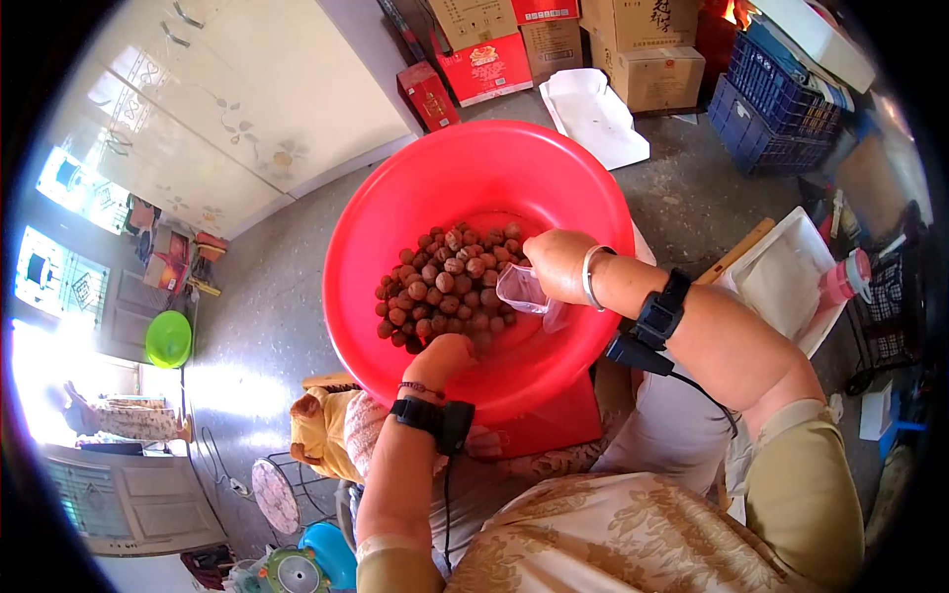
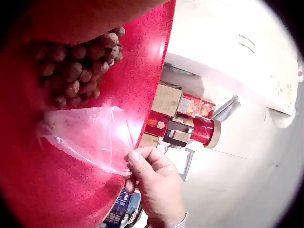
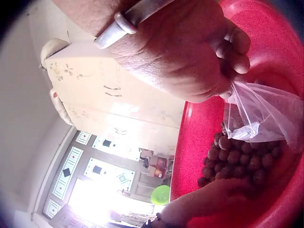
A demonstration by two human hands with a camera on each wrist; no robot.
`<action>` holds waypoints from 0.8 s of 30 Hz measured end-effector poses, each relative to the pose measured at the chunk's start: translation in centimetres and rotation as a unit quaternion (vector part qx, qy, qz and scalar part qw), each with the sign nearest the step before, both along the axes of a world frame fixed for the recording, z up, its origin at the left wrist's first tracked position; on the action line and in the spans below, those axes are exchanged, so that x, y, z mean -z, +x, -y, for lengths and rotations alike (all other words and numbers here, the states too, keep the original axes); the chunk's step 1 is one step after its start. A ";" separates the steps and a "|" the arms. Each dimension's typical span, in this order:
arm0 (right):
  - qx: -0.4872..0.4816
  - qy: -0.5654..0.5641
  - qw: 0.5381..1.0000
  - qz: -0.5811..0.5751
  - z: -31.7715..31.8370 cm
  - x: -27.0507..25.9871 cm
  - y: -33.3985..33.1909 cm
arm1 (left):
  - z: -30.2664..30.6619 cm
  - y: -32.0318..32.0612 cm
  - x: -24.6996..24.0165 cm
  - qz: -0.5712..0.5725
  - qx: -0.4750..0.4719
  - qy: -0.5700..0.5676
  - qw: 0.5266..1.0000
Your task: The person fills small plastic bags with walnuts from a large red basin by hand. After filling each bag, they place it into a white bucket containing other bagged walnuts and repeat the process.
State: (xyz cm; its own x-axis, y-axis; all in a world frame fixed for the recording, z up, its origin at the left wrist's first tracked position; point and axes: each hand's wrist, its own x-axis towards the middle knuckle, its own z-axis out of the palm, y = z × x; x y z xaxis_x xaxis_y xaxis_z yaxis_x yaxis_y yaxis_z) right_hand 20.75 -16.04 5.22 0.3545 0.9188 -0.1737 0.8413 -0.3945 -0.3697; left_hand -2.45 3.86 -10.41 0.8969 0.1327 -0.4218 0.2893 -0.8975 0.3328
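Note:
A red basin [image 1: 371, 208] holds a heap of round brown walnuts [image 1: 445, 282]. The right hand [image 1: 563, 265] pinches the rim of a clear plastic bag [image 1: 524, 289] over the basin's right side; in the left wrist view that hand [image 2: 159, 183] grips the bag [image 2: 90, 135] between thumb and fingers. The left hand [image 1: 445, 361] reaches into the basin at the near edge of the walnuts, its fingers hidden in the head view. In the right wrist view the left hand [image 3: 213, 202] lies against the walnuts [image 3: 237, 156], and whether it holds any does not show.
Cardboard boxes [image 1: 657, 79] and blue crates [image 1: 766, 124] stand at the back right. A white tray [image 1: 593, 119] lies behind the basin. At the right are another white tray [image 1: 816, 247] and a pink bottle [image 1: 845, 277]. A green basin [image 1: 168, 339] is at the left.

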 end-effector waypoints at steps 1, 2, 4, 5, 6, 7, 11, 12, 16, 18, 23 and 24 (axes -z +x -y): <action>-0.005 -0.005 1.000 0.005 0.0 0.0 0.0 | 0.3 -0.2 0.2 0.000 0.000 0.000 1.000; -0.010 -0.009 1.000 0.010 0.0 -0.1 -0.1 | 0.7 -0.3 0.3 0.030 -0.032 -0.018 0.999; -0.013 -0.012 1.000 0.011 -0.1 -0.3 -0.2 | 1.0 -0.2 0.5 0.060 -0.064 -0.035 0.995; -0.016 -0.014 1.000 0.012 -0.1 -0.4 -0.3 | 1.6 0.1 -0.7 0.030 -0.055 -0.015 0.998; -0.016 -0.015 1.000 0.014 -0.1 -0.3 -0.3 | 2.0 0.4 -1.6 0.001 -0.046 0.005 0.999; -0.019 -0.010 1.000 0.013 -0.1 -0.3 -0.1 | 2.1 0.7 -1.2 0.005 -0.045 0.004 0.999; -0.021 -0.003 1.000 0.010 0.1 -0.1 -0.1 | 1.0 1.2 2.0 -0.066 0.032 0.063 0.995; -0.021 -0.004 1.000 0.011 0.1 -0.1 0.0 | 0.9 1.5 2.5 -0.095 0.025 0.084 0.992; -0.021 -0.002 1.000 -0.002 0.1 -0.2 0.1 | 1.1 0.8 2.2 0.033 -0.062 0.054 0.996; -0.018 0.001 1.000 -0.009 0.2 -0.5 0.0 | 2.3 1.5 -1.5 -0.004 -0.067 -0.036 0.997; -0.018 -0.001 1.000 -0.005 0.0 -0.4 0.0 | 1.7 1.1 0.8 0.048 0.012 -0.100 0.994; -0.018 -0.001 1.000 -0.004 0.0 -0.3 0.0 | 1.6 1.0 1.1 0.052 0.052 -0.079 0.994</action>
State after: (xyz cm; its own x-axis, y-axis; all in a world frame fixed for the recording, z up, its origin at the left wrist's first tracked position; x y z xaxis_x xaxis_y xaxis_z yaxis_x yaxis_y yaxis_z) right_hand 20.72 -16.06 5.48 0.3196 0.9306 -0.1785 0.8517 -0.3647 -0.3763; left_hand -1.49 2.26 -11.51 0.9419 -0.0227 -0.3352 0.1554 -0.8551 0.4947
